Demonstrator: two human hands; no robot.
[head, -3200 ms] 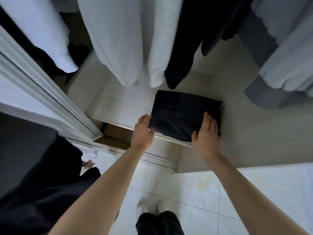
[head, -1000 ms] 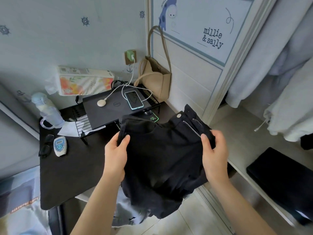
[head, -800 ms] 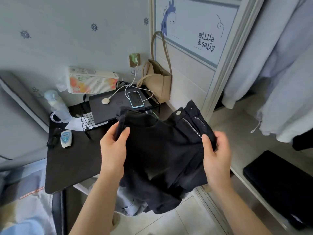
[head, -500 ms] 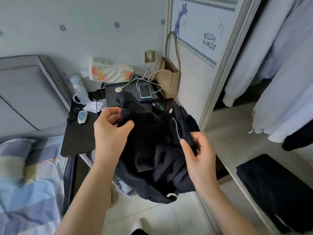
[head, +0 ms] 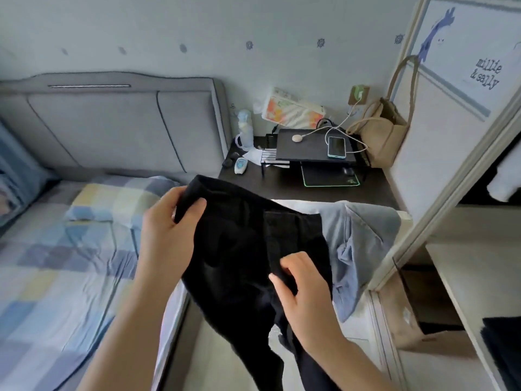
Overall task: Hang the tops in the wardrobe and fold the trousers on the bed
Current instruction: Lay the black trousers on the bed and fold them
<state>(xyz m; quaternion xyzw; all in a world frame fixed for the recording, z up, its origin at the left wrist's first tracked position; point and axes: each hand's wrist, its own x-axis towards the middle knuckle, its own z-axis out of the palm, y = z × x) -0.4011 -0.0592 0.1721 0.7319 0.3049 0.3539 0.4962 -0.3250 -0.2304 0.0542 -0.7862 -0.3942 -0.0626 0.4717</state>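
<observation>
Head view, looking down between bed and wardrobe. Black trousers (head: 242,249) held in the air over the gap between the bed's edge and the wardrobe (head: 439,170), not resting on anything. Fabric matte black, heavy-looking, crumpled rather than flat. Waistband end up top, bunched at the left; a vertical seam or fly line runs down the middle. Lower part hangs loose toward the tiled floor, legs trailing out of the bottom of the frame.

Left hand (head: 166,235): grip pinching the upper left corner of the waistband, thumb on the front, fingers wrapped behind the cloth. Right hand (head: 304,292): grip pinching a fold of the trousers lower down and right of the centre seam, fingers curled into the fabric.

Bed (head: 56,263) to the left, checked sheet in blue, yellow and white, grey padded headboard behind. Light blue garment (head: 358,244) draped just behind and right of the trousers, over something pale; what carries it cannot be made out. Dark surface (head: 282,184) beyond, beside the headboard: phone (head: 337,146) with a white cable lying on a raised black stand, tan bag (head: 383,136) at the right end against the wardrobe door, bottle (head: 244,128) at the left end. Folded dark item (head: 504,348) on the wardrobe shelf, far right, partly cut off.
</observation>
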